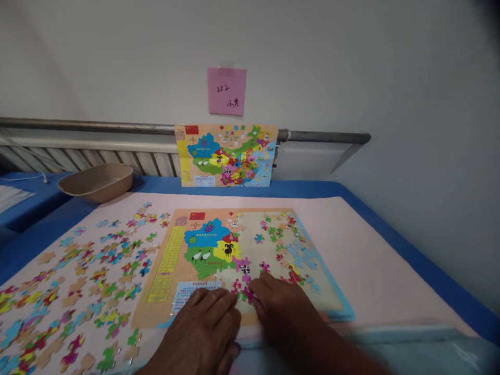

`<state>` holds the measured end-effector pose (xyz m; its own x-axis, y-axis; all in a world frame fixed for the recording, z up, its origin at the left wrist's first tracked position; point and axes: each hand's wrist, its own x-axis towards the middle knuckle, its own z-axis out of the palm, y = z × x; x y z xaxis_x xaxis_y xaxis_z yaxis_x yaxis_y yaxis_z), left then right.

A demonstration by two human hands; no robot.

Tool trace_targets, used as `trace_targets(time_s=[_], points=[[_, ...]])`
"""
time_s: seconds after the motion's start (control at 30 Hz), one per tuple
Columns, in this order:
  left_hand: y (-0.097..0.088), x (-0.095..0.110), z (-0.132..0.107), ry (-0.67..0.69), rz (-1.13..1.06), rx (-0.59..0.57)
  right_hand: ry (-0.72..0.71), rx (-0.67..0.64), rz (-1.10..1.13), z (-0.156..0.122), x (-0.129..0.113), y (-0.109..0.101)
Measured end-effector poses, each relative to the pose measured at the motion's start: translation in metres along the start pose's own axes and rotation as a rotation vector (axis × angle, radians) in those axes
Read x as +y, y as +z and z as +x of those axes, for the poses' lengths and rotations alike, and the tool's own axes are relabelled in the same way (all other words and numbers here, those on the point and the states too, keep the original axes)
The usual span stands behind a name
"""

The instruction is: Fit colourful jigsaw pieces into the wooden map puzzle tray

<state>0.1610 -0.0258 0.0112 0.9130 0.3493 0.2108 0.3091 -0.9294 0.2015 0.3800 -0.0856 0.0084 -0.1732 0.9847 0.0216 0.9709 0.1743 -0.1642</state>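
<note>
So both hands sit at the near edge of the map puzzle board point(162, 276), which lies flat on the bench point(371, 260). The left hand point(207, 328) is laid palm-down over the board's bottom rim, grip released, nothing in it; my guess is it's just there to stop the board sliding. The right hand point(281, 310) has its fingertips on a magenta and green piece point(247, 295) right at the edge of the filled-in part. I honestly can't tell if that grip is pinching the piece or only pressing on it. The west side of the map is filled, while the east side is mostly bare with a few strays on it. The loose pieces point(89, 276) are spread face-up in one layer off to the left, probably so every colour shows at a glance. A finished map picture point(226, 155) leans upright against the wall, facing the person, handy for comparing. There's also a tan bowl point(97, 181) at the back left and a pink note point(226, 90) stuck on the wall.
</note>
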Motion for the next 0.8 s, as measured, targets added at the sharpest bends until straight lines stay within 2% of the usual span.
trace_targets(time_s=[0.17,0.37,0.57,0.8], points=[[-0.002,-0.001,-0.001,-0.009,-0.035,-0.033,0.01,-0.062,-0.008,0.002,0.0,-0.005],[-0.003,-0.001,0.001,0.013,-0.05,-0.015,-0.005,-0.05,0.009,0.001,0.002,-0.003],[-0.001,-0.002,-0.002,0.012,0.042,0.078,-0.004,-0.019,0.008,0.0,0.001,-0.002],[0.003,-0.004,0.0,0.04,0.087,0.071,-0.014,0.033,0.034,0.0,0.005,0.005]])
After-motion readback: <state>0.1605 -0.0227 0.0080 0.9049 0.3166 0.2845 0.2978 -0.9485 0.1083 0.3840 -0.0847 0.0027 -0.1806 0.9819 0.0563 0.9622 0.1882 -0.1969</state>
